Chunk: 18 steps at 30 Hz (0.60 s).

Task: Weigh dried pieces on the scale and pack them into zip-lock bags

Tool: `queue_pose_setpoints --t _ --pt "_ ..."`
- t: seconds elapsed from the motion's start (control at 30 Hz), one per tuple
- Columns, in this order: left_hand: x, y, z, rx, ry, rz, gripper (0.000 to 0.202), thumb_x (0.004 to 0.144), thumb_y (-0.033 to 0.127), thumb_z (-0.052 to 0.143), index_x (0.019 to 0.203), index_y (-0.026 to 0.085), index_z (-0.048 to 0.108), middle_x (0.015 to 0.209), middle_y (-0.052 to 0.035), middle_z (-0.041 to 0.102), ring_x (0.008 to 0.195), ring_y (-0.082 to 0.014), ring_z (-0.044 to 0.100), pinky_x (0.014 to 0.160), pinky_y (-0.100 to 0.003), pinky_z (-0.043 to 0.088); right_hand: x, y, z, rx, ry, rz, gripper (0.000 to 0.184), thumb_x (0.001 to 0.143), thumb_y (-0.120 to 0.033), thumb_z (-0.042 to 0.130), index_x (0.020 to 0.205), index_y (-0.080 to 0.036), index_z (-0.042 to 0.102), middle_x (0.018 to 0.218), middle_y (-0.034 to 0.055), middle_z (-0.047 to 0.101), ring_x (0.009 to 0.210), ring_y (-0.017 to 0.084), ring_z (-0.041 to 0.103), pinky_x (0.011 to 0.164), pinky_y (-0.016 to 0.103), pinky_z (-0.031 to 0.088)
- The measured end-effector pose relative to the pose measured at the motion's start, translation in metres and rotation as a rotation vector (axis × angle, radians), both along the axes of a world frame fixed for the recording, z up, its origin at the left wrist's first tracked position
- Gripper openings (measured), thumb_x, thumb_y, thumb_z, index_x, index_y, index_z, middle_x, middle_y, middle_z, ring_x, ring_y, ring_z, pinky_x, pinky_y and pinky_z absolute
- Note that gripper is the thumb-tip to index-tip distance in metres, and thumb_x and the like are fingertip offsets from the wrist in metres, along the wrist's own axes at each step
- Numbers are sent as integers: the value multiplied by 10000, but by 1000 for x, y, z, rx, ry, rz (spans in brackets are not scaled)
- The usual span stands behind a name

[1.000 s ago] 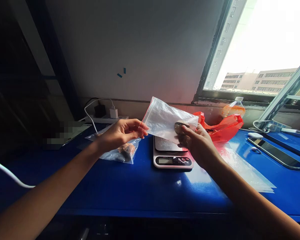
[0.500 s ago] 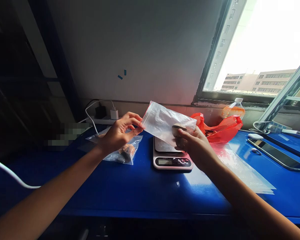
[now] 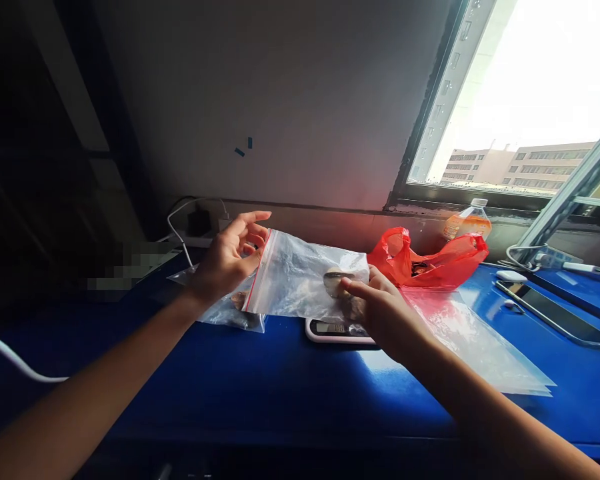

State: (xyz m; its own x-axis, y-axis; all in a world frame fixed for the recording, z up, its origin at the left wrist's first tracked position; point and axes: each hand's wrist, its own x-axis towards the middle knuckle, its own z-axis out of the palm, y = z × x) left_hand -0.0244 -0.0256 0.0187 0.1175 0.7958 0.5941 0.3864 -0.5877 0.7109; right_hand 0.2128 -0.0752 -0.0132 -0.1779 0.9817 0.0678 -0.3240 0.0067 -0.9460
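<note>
My left hand [image 3: 227,257] pinches the red-zipped mouth of a clear zip bag [image 3: 293,277], with the index finger stretched out. My right hand [image 3: 375,310] grips the other end of the bag, closed around a round brownish item [image 3: 336,280] inside it. The bag hangs almost level above a small white digital scale [image 3: 337,329] on the blue table [image 3: 260,380]. A second clear bag with brown items [image 3: 235,310] lies on the table under my left hand.
A red plastic bag [image 3: 430,260] and an orange drink bottle [image 3: 467,223] stand by the window sill. A stack of clear bags [image 3: 480,333] lies at the right, a phone [image 3: 555,307] beyond it. A charger and white cable [image 3: 190,223] sit at the back left.
The bag has dropped lower and turned flatter, now covering most of the scale. My left hand has shifted its pinch along the red zip edge and its index finger has stretched out.
</note>
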Motion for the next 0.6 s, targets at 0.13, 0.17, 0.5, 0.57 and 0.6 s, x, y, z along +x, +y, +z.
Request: queue_pose_setpoints --t 0.13,0.17,0.5,0.57,0.6 --pt "1 -1 2 -53 60 31 310 760 303 637 1051 196 645 938 -55 674 767 -179 617 641 -295 490 0 1 -2 -4 -55 -3 324 734 -302 716 938 -197 487 804 -18 604 691 96 584 573 214 432" --pt "1 -2 3 -51 76 42 274 761 302 639 1011 192 654 934 -56 679 763 -177 619 640 -293 489 0 1 -2 -5 -67 -6 324 733 -304 715 935 -196 485 799 -22 600 676 91 576 562 210 425" --pt "0 -4 3 30 145 113 100 738 257 629 812 202 667 883 -34 681 783 -177 606 674 -298 470 -1 0 -2 -7 -110 4 348 718 -310 716 951 -188 487 841 -14 609 690 85 576 593 215 437" --pt "0 -3 3 45 135 129 96 745 260 617 810 211 670 855 -32 679 767 -182 603 647 -299 465 -1 0 -3 -27 -145 -10 359 708 -338 729 909 -194 468 801 -28 586 642 77 549 538 207 401" --pt "0 -3 3 45 127 138 97 749 265 613 811 215 669 842 -32 678 755 -184 602 626 -298 461 -1 1 -4 -36 -158 -13 368 705 -353 733 896 -197 458 787 -34 574 623 74 536 518 205 385"
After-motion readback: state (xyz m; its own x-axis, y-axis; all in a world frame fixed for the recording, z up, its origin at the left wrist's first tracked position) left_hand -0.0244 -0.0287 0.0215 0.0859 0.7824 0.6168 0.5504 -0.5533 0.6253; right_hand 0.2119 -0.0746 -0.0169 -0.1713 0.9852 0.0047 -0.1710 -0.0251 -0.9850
